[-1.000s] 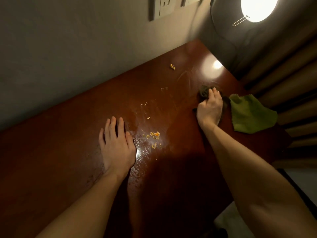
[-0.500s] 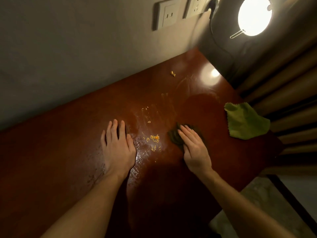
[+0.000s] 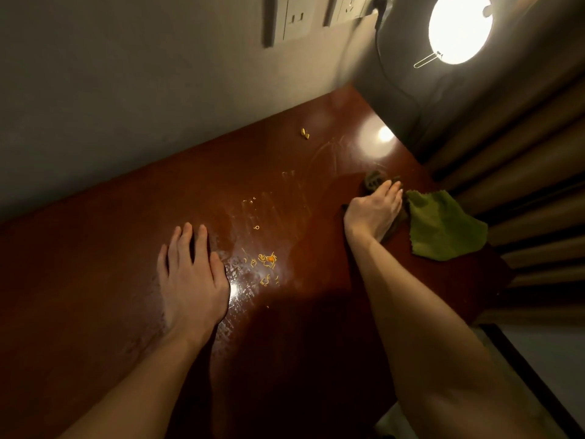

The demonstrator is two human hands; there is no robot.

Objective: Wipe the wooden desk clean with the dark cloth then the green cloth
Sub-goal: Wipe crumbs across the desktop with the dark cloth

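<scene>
Nearest, the left hand lies flat on the wooden bench, fingers slightly spread and holding nothing, just beside orange crumbs on a wet-looking smear. Farther out, the right hand presses its fingers together onto the dark cloth, with the green cloth just beside it at the bench's far right edge. Both cloths look light, soft and limp, so a flat palm should drive them best, with a bunched edge to lift them.

Dim, warm-toned. Single source: round lamp, upper right, blown out. Glare spots on glossy desk far right and centre. Heavy shadow across near desk edge. Wall sockets motion-blurred; wide-angle bending at edges.
</scene>
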